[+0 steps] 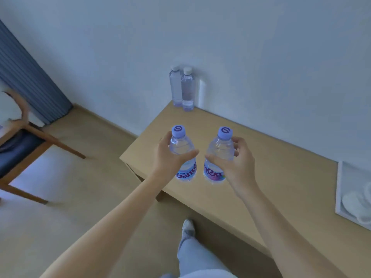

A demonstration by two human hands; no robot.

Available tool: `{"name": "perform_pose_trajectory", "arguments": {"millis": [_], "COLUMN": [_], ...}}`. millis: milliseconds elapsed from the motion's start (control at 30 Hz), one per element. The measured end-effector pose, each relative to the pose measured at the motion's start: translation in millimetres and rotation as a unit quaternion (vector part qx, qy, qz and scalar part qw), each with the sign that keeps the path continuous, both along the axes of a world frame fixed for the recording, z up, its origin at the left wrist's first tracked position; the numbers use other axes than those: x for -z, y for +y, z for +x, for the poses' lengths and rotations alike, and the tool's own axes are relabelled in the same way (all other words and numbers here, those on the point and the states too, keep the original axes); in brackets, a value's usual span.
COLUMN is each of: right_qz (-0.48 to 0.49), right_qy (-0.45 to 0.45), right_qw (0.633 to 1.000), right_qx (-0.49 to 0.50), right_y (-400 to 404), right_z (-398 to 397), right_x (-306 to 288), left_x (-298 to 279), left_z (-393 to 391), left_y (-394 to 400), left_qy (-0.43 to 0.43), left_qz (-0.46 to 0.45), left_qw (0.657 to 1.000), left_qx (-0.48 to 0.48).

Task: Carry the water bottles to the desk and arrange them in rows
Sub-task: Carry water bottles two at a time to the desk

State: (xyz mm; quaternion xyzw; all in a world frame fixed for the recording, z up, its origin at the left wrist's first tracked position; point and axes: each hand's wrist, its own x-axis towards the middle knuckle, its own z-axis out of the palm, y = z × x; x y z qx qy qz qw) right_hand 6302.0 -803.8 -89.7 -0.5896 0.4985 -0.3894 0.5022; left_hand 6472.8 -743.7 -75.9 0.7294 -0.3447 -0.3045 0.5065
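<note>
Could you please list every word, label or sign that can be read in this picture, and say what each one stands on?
"gante", partly hidden, on the label of the clear plastic bottle in the left hand.
"nten", partly hidden, on the label of the clear plastic bottle in the right hand.
A purple swirl sign, no letters, on each bottle's lilac cap.
The two tall clear bottles by the wall: no readable text.

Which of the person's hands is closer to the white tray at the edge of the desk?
The right. The right hand, gripping a bottle, is over the desk's middle, nearer the white tray at the far right. The left hand, gripping the other bottle, lies farther left.
</note>
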Motion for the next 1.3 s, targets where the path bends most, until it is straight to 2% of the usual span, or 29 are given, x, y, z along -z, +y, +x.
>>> {"name": "perform_pose_trajectory", "arguments": {"millis": [367,533,667,967,1100,1200,1300], "right_qz": [0.012,-0.008,-0.023,-0.054,-0.057,-0.044,-0.040], "right_qy": [0.032,0.038,0.045,0.041,0.039,0.052,0.063], "right_qw": [0.988,0.972,0.966,0.956,0.960,0.966,0.973], "right_qx": [0.152,0.231,0.253,0.286,0.273,0.248,0.219], "right_y": [-129,-171,-197,-229,-229,-229,-225], "right_z": [79,99,108,132,133,129,122], "right_x": [43,66,77,79,83,84,89], "left_x": [30,55,79,94,96,99,109], "left_z": [65,74,81,78,87,99,111], "left_y": [-175,-233,-266,-298,-290,-281,-272], "left_qy": [0.014,-0.030,-0.069,-0.089,-0.051,0.009,0.005], "left_qz": [0.019,0.006,0.004,-0.013,-0.038,-0.012,-0.002], "left_qw": [0.999,0.996,0.992,0.990,0.982,0.974,0.972], "left_qx": [0.041,0.083,0.103,0.106,0.178,0.224,0.234]}}
